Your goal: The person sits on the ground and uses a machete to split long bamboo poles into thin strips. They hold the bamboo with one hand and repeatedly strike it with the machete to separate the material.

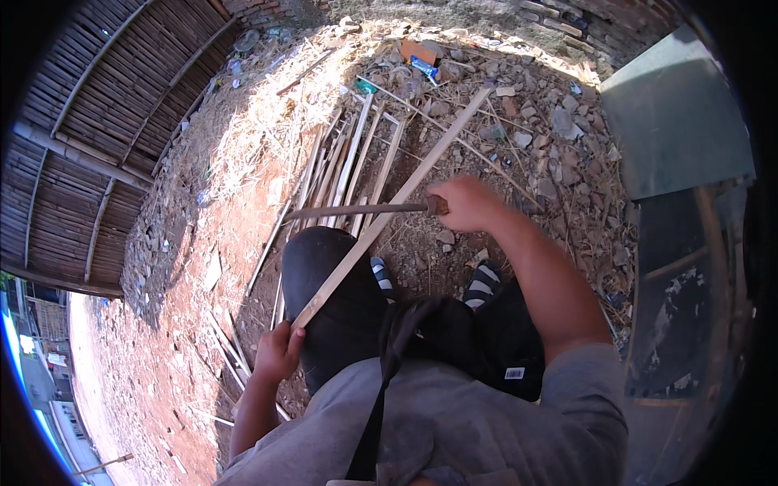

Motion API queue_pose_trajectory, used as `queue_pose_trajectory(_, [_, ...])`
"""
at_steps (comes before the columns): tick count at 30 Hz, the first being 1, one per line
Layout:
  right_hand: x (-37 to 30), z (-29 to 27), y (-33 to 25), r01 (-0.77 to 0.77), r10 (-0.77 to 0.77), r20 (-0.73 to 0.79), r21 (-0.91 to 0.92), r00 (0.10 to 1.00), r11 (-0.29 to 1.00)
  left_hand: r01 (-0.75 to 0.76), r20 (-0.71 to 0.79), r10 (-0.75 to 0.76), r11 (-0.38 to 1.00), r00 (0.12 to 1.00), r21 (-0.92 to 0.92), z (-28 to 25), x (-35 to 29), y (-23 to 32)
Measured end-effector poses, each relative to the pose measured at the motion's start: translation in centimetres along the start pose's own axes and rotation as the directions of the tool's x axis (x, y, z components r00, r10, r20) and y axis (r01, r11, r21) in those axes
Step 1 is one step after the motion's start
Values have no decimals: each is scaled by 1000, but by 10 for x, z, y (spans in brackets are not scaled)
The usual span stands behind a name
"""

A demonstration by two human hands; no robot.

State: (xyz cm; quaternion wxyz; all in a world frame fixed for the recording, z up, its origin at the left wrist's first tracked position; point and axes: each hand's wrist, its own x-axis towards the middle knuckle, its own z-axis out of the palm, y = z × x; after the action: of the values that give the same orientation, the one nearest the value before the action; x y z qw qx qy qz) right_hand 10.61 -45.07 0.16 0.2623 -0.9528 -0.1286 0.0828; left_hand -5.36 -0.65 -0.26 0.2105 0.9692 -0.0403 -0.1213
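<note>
A long, pale wooden strip (348,263) runs slantwise from my lap to the rubble ahead. My left hand (279,351) is closed around its near end, beside my left thigh. In my right hand (468,204) is the handle of a machete (344,211), with a long, narrow, rusty brown blade pointing left. The blade crosses over the strip about midway, above my left knee; whether it touches the wood I cannot tell. Past the knee, several thin wooden strips (348,166) lie side by side on the ground.
More loose strips (229,348) lie left of my leg. Stones and rubble (559,154) cover the ground ahead and right, with a blue wrapper (423,68) among them. A bamboo wall (89,89) stands left, a grey-green panel (681,121) right. My sandalled feet (484,283) are below.
</note>
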Motion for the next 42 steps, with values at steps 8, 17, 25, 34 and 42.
queue_pose_trajectory(8, [1, -3, 0, -62, 64, 16, -60, 998, 996, 10, 41, -10, 1000, 999, -3, -11, 6, 3])
queue_pose_trajectory(17, [7, 3, 43, -183, 179, 37, 190, 983, 965, 80, 114, -68, 991, 991, -105, -14, 11, 0])
queue_pose_trajectory(25, [4, -19, 14, -163, 151, 107, 115, 983, 980, 16, 49, -8, 985, 999, -172, -1, 7, -8])
queue_pose_trajectory(34, [4, -14, 6, -69, 69, 4, -50, 998, 996, 40, 64, -32, 990, 997, -133, -12, 8, 4])
queue_pose_trajectory(42, [8, -12, 61, -202, 244, -143, 255, 959, 946, 12, 58, -10, 999, 998, -35, -13, 12, -1])
